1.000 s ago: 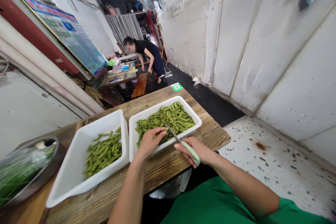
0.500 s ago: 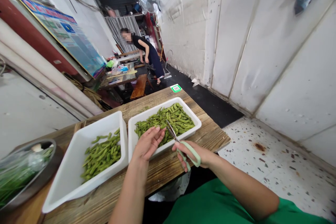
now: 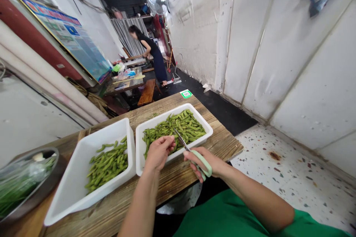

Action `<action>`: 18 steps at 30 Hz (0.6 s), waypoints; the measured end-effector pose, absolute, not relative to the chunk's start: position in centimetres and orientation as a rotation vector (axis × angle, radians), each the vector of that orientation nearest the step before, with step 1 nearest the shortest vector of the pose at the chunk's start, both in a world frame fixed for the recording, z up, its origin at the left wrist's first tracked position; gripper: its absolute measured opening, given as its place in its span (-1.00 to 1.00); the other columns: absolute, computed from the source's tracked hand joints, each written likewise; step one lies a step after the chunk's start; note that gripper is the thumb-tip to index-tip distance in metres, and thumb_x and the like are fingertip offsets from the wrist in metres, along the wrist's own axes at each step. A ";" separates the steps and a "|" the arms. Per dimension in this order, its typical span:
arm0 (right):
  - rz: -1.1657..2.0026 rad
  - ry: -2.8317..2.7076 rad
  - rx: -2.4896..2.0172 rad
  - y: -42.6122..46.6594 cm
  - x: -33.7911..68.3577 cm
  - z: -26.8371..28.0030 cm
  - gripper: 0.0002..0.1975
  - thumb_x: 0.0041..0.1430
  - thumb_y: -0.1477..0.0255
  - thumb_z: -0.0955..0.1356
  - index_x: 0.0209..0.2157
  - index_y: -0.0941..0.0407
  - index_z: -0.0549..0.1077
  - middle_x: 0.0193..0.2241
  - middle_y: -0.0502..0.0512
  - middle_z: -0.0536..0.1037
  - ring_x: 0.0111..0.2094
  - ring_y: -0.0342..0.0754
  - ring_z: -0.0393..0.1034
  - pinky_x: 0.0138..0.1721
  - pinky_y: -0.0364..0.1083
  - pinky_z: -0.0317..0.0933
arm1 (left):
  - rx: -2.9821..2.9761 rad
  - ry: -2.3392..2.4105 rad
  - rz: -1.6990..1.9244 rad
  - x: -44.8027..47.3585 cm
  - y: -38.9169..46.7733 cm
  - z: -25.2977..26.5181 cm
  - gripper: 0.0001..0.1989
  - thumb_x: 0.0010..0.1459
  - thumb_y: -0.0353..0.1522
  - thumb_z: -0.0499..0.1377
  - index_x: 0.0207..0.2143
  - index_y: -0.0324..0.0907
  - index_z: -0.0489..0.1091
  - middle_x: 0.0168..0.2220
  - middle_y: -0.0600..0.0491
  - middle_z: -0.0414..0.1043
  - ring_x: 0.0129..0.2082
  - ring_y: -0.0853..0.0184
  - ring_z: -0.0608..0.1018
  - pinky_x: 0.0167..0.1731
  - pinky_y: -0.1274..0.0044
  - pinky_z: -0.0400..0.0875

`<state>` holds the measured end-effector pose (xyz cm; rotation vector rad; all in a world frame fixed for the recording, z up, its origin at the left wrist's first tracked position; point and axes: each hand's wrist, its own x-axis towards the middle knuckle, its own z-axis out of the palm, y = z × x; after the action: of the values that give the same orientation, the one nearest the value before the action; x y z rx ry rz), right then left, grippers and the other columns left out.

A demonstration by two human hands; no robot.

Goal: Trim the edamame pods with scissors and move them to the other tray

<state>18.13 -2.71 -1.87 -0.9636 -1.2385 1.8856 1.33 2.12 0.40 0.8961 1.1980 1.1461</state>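
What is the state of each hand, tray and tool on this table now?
left hand: fingers pinched over the right tray's pods
right hand: closed around scissors
scissors: blades nearly shut, pointing into the right tray
right tray: well filled with green pods
left tray: partly filled with pods
metal bowl: holds bagged greens

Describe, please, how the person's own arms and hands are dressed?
Both arms are bare from the hands up. The left hand and right hand wear no gloves, rings or watch that show. A bright green short sleeve covers the right upper arm, matching the green garment below. No left sleeve is in view.
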 end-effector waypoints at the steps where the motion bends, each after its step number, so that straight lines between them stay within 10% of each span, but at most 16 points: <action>1: 1.881 -1.248 -0.980 -2.7 18.2 -1.8 -0.56 0.00 0.03 0.33 -0.41 0.17 0.32 -0.75 -0.16 0.26 -0.81 -0.27 0.16 -0.81 -0.30 0.08 | 0.919 1.228 1.149 1.4 2.1 0.4 -0.68 -0.28 -0.28 0.37 -0.51 -0.30 0.40 -0.61 0.13 0.35 -0.58 0.51 0.38 -0.54 0.64 0.24; 12: 1.937 -1.170 -0.982 -2.5 18.3 -3.3 -0.53 -0.04 0.02 0.35 -0.37 0.17 0.33 -0.73 -0.16 0.27 -0.80 -0.27 0.14 -0.82 -0.25 0.13 | 1.263 1.634 1.225 -1.9 2.2 0.0 -0.67 -0.15 -0.19 0.24 -0.36 -0.22 0.38 -0.50 0.06 0.41 -0.47 0.32 0.46 -0.41 0.48 0.34; 18: 2.017 -1.092 -0.923 -2.2 18.5 -3.8 -0.51 0.00 0.01 0.33 -0.28 0.17 0.33 -0.68 -0.14 0.29 -0.76 -0.24 0.18 -0.78 -0.22 0.17 | 1.564 2.874 0.972 -10.2 0.9 2.3 -0.62 0.00 -0.31 0.10 -0.09 -0.21 0.37 0.02 -0.27 0.26 0.03 -0.17 0.27 -0.14 0.09 0.18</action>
<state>18.52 -2.23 -3.76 -0.9230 -1.0916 2.0166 -10.24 0.88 2.34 1.5645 2.8740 0.9724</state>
